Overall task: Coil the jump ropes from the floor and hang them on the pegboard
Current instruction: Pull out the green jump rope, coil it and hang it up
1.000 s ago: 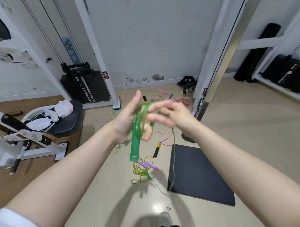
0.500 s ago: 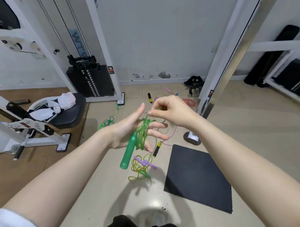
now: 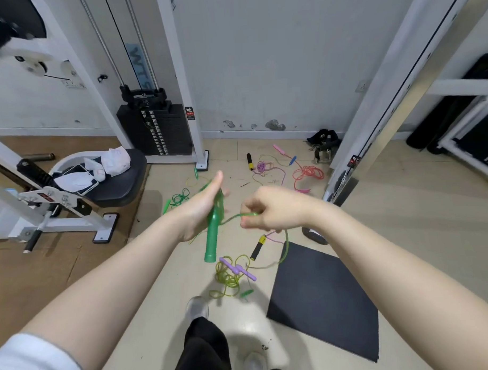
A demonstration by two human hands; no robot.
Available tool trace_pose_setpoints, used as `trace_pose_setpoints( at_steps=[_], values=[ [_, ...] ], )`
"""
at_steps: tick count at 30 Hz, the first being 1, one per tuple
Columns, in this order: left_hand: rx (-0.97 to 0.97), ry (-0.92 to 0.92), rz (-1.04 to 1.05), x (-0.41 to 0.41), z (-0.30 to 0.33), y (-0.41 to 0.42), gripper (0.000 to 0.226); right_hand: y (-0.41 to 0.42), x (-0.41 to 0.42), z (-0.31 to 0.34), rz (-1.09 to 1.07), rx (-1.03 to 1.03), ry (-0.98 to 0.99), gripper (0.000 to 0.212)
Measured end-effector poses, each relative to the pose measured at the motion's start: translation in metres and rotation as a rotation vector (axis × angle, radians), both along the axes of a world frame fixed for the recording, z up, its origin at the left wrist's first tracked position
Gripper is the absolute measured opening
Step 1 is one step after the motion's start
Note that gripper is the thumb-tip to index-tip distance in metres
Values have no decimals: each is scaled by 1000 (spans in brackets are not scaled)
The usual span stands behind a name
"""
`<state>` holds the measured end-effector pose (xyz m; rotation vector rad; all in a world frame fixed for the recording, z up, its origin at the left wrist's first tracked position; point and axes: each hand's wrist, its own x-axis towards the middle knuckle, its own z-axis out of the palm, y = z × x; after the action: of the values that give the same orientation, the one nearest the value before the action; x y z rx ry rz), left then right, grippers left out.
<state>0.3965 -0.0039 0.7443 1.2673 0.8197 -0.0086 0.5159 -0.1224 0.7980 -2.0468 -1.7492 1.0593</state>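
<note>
Green plastic is the thing in hand: a green rope (image 3: 233,218) with a thin cord and a thick hard handle (image 3: 211,241). It is in the middle of the frame, held in the air above the floor (image 3: 158,284). The left hand (image 3: 202,211) has its fingers mostly straight, and the loops lie round the palm, with the handle hanging down from it. The right hand (image 3: 268,209), just beside and not touching the left, pinches the free cord between fingertips. From there the cord drops in a curve to the lower right.

The cord looks light, smooth and springy, so I judge the loops want to open again if they are not pressed. The pinch seems good for guiding, but the loops need the thumb across them. The handle is stiff and heavier; it swings, so it is the better place for a firm grip, and probably also for hanging.

Lower in the frame, on the floor, a yellow-green rope (image 3: 226,279) lies tangled with purple handles (image 3: 237,269), beside a black mat (image 3: 324,301). Farther, a small green rope (image 3: 179,198) lies at centre left. Near the wall at the upper middle are a purple rope (image 3: 261,166) and a red rope (image 3: 309,174). No pegboard is in view.
</note>
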Motion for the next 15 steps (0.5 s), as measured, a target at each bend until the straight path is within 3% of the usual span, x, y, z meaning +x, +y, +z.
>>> trace_pose_setpoints(
  at_steps=[4, 7, 11, 13, 15],
  values=[
    [-138, 13, -323, 1, 28, 8, 87, 28, 25, -1, -322, 369, 238, 19],
    [-270, -169, -345, 7, 45, 28, 90, 47, 30, -17, -456, 431, 354, 22],
    [-455, -429, -82, 17, 43, 62, 69, 65, 22, -37, -354, 163, 415, 25],
    [-374, -393, 87, 26, 31, 85, 68, 73, 19, -41, -257, -72, 443, 21],
    [-191, -276, 118, 32, 18, 107, 67, 83, 18, -35, -201, -212, 519, 22]
  ],
)
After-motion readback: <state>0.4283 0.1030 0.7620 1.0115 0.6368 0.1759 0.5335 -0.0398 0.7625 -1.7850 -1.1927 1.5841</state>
